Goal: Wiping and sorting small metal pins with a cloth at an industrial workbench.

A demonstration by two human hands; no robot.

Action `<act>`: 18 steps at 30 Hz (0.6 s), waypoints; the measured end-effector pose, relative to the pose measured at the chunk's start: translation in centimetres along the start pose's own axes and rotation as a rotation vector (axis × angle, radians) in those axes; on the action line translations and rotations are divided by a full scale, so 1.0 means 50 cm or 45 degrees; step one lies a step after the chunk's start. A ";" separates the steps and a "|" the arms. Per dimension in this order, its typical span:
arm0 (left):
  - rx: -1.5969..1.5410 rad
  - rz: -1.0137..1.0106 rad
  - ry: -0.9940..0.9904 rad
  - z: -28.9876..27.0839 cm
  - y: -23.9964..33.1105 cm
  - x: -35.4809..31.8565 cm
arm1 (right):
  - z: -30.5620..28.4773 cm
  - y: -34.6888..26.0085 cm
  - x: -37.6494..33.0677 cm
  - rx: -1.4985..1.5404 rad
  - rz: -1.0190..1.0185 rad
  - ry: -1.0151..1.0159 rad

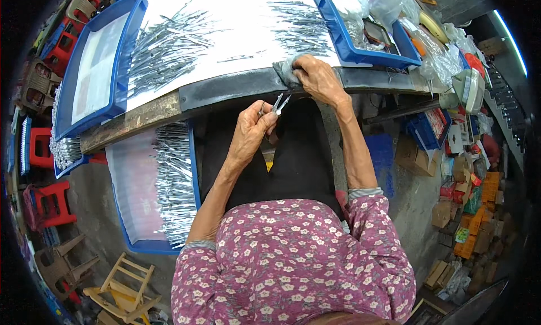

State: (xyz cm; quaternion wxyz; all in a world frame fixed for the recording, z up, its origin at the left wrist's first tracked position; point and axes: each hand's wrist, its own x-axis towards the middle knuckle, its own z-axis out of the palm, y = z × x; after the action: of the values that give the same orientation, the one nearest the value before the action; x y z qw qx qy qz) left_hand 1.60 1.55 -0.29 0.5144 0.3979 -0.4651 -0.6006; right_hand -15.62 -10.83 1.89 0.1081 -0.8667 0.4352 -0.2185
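My left hand [251, 130] is closed on a small silvery two-pronged metal piece [280, 105], held just below the table's near edge. Its prongs spread in a narrow V, and its exact kind is too small to make out. Right of it, my right hand [322, 80] grips a crumpled grey cloth [286, 71] against the dark edge strip [228, 89] of the table. Beyond my hands, a heap of slender metal pieces [166, 49] covers the left part of the white tabletop [242, 29]. A second heap of metal pieces [298, 27] lies at the right.
Blue trays stand at the left [119, 88] and right [372, 57] of the tabletop. Below the table at left, another blue tray [127, 235] holds more slender pieces. Red stools [53, 204], a wooden frame [127, 288] and stacked cardboard boxes [414, 156] stand around.
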 end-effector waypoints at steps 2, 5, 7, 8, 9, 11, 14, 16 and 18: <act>-0.007 0.005 -0.006 0.002 -0.002 0.001 | 0.006 0.000 0.000 0.019 0.018 0.050; 0.000 0.004 -0.002 0.003 -0.005 0.001 | 0.009 0.000 -0.002 0.064 0.059 0.112; 0.000 0.009 -0.002 0.003 -0.005 0.000 | 0.010 0.002 -0.004 0.090 0.085 0.125; -0.003 0.013 -0.003 0.002 -0.004 0.000 | 0.010 0.004 -0.006 0.177 0.102 0.146; -0.002 0.013 -0.002 0.002 -0.003 0.000 | 0.008 0.006 -0.008 0.263 0.119 0.166; -0.013 -0.007 0.003 0.001 -0.002 0.000 | 0.006 0.009 -0.014 0.319 0.159 0.207; 0.004 0.016 0.032 0.002 -0.006 0.000 | 0.011 0.011 -0.026 0.484 0.283 0.313; -0.016 0.006 0.027 -0.002 -0.006 0.000 | 0.012 0.007 -0.035 0.593 0.368 0.379; -0.036 -0.004 0.023 -0.002 -0.008 -0.001 | 0.006 -0.003 -0.042 0.725 0.383 0.468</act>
State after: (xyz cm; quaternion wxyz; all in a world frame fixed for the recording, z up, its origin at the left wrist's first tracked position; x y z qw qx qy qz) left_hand 1.63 1.59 -0.69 0.5233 0.3967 -0.4514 -0.6042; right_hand -16.48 -9.06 1.09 0.2959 -0.6746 0.4917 -0.4644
